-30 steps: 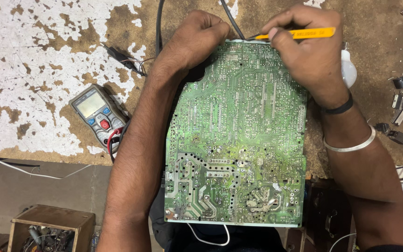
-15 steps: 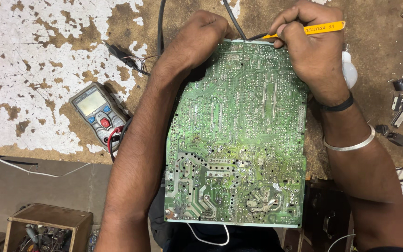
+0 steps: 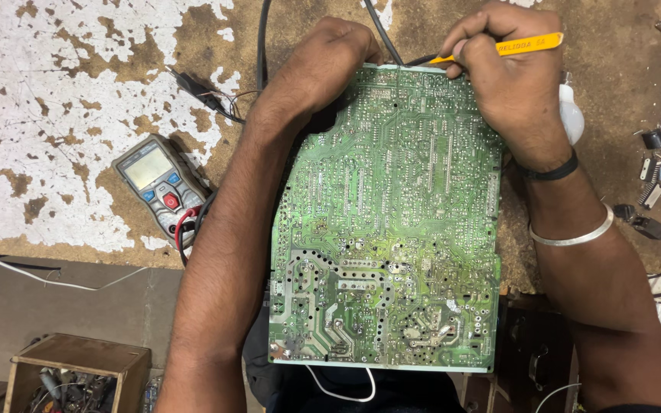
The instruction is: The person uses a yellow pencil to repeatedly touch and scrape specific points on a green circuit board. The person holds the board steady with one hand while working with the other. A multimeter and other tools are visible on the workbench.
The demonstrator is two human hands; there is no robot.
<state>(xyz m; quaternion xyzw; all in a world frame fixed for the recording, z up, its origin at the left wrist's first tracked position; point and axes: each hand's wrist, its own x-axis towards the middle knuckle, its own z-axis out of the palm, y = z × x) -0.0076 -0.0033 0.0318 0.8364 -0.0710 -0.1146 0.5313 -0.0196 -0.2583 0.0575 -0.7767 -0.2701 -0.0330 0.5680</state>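
Hands, two, grip one circuit board (image 3: 388, 229), one yellow tool (image 3: 510, 47).

A grey meter (image 3: 163, 189) lies on the tabletop (image 3: 55, 115), at nine o'clock from the green board (image 3: 388, 222). Its small screen (image 3: 148, 167) is a pale grey rectangle. The yellow tool (image 3: 499, 48) at one o'clock has dark printing on its side.

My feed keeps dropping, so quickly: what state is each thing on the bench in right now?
Large green circuit board: solder side up, tilted off the bench edge.
Yellow-handled tool: gripped in right hand, tip at board's far edge.
Left hand: gripping board's far edge.
Grey multimeter: lying face up, leads plugged in.
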